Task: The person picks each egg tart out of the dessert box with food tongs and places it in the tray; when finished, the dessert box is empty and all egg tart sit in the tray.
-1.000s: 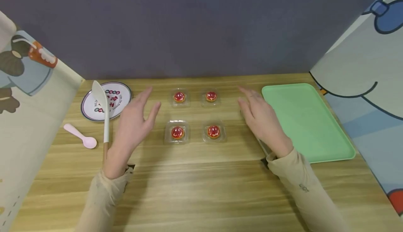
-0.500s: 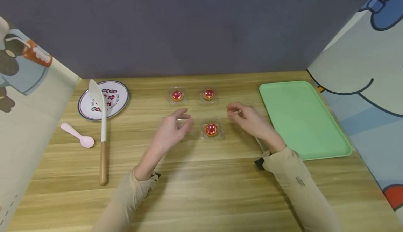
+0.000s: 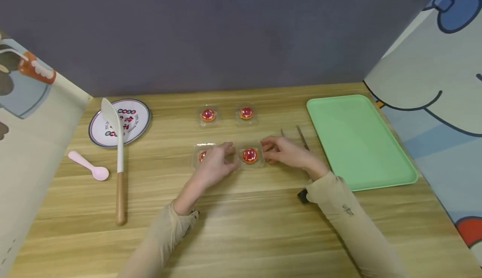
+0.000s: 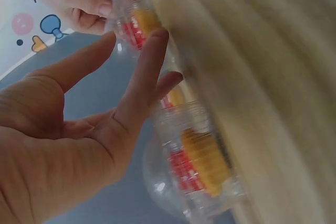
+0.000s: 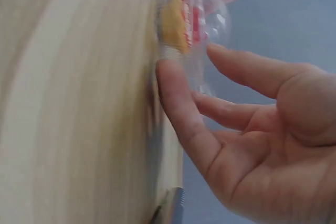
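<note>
In the head view, a clear plastic pack with a red-topped tart lies between my two hands. My left hand reaches over a second packed tart, partly covering it, with its fingertips at the middle pack's left edge. Thumb and forefinger stand apart in the left wrist view. My right hand has its fingertips at the right edge of that same middle pack. From the right wrist, thumb and forefinger show on either side of the pack's edge, with a gap between them.
Two more packed tarts lie farther back. A green tray is at right, beside thin metal utensils. At left are a printed plate, a long-handled white spoon lying across it, and a pink spoon.
My left hand has moved right from beside the plate, across the near left pack. The right hand has come down and left to the near right pack, and its fingers have bent more.
</note>
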Demonstrator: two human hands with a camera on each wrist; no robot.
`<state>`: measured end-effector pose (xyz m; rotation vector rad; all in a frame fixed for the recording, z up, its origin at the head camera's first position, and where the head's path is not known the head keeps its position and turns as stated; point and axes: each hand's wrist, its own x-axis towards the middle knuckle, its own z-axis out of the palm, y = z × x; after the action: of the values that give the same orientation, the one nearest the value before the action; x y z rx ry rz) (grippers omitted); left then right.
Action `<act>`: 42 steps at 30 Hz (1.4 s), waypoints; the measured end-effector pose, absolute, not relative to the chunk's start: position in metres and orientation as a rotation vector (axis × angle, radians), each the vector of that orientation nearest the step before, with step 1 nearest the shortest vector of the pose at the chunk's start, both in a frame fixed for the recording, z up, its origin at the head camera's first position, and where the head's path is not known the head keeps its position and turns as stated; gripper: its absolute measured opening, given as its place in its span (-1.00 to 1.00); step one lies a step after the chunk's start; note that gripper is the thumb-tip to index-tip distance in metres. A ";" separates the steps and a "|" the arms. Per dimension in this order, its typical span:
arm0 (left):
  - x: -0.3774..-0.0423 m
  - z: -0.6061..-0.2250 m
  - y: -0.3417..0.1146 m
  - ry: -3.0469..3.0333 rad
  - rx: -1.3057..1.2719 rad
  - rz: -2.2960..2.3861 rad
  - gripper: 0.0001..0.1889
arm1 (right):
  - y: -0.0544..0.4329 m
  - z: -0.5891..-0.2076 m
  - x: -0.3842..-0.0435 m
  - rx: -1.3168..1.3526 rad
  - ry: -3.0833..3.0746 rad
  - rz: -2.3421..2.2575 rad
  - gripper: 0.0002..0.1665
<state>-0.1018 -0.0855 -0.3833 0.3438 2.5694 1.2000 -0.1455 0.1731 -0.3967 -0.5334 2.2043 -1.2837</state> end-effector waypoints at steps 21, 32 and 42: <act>-0.118 -0.384 -0.076 2.500 0.332 1.198 -0.26 | 0.172 -0.403 -0.150 -0.480 2.149 -1.371 -0.47; -0.121 -0.384 -0.074 2.543 0.330 1.187 -0.27 | 0.171 -0.399 -0.150 -0.489 2.213 -1.327 -0.45; -0.119 -0.384 -0.074 2.582 0.353 1.144 -0.24 | 0.171 -0.396 -0.148 -0.509 2.284 -1.270 -0.39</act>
<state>-0.1192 -0.0741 -0.3839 0.3529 2.5816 1.1439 -0.1478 0.1713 -0.3963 -0.5086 2.2837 -1.2699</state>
